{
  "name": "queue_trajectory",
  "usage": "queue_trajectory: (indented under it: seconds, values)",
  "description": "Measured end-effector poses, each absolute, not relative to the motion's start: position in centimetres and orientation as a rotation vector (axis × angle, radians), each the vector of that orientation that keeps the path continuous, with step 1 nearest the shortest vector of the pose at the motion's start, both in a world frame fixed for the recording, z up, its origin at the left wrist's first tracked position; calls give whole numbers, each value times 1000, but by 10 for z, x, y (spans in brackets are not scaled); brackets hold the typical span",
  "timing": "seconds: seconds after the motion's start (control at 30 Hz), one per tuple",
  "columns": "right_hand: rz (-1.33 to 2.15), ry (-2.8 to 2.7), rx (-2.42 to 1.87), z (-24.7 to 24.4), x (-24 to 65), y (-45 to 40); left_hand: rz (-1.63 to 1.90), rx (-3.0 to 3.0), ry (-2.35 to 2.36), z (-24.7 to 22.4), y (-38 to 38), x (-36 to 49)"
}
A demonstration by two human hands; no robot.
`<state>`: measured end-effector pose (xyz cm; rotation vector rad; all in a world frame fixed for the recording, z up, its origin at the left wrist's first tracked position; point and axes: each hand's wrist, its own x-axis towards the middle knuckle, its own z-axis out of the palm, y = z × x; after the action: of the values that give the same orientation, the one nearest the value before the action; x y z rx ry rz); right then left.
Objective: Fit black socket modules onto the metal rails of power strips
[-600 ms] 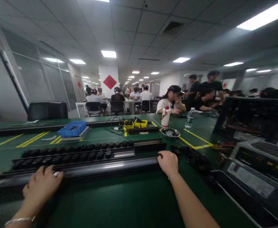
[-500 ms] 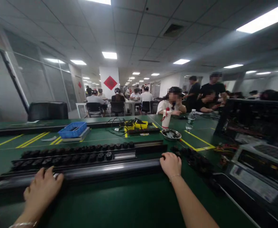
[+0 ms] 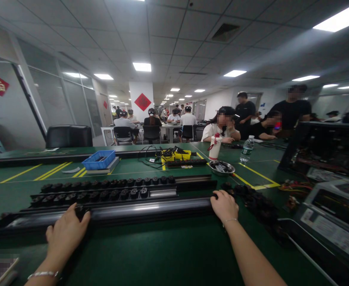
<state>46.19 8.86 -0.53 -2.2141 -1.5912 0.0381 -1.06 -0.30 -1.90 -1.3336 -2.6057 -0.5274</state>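
Two rows of black knobs [image 3: 114,194] seated; the near rail [image 3: 156,207], on the green surface [image 3: 150,250], looks mostly bare. My left hand [image 3: 65,233] pinches a dark piece [image 3: 80,211]; my right hand [image 3: 225,207] curls over the rail's right end (tightness, can't tell).

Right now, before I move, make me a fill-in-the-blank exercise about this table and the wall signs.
The right hand is at the ____ end of the front rail.
The basket left of the yellow boxes is ____.
The flask stands to the ____ of the bottle.
The diamond sign on the pillar is ____.
Missing words: right; blue; left; red.
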Motion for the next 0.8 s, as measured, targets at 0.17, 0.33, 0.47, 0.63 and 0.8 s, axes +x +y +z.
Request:
queue_trajectory:
  seconds: [0.17,0.33,0.47,0.63,0.8]
  values:
    - [55,-1599,-2206,-7,463,90,-546,-1345,-2675,-17,-4,-12]
    - [42,-1609,-2203,-7,464,91,-531,-1441,-2689,-12,-7,-7]
    - [27,-1624,-2207,-8,465,91,-513,-1461,-2688,-12,-8,-1]
    - [38,-1631,-2196,-10,467,93,-552,-1420,-2591,-25,-5,-5]
    - [50,-1638,-2202,-10,468,93,-461,-1461,-2616,-32,-4,-12]
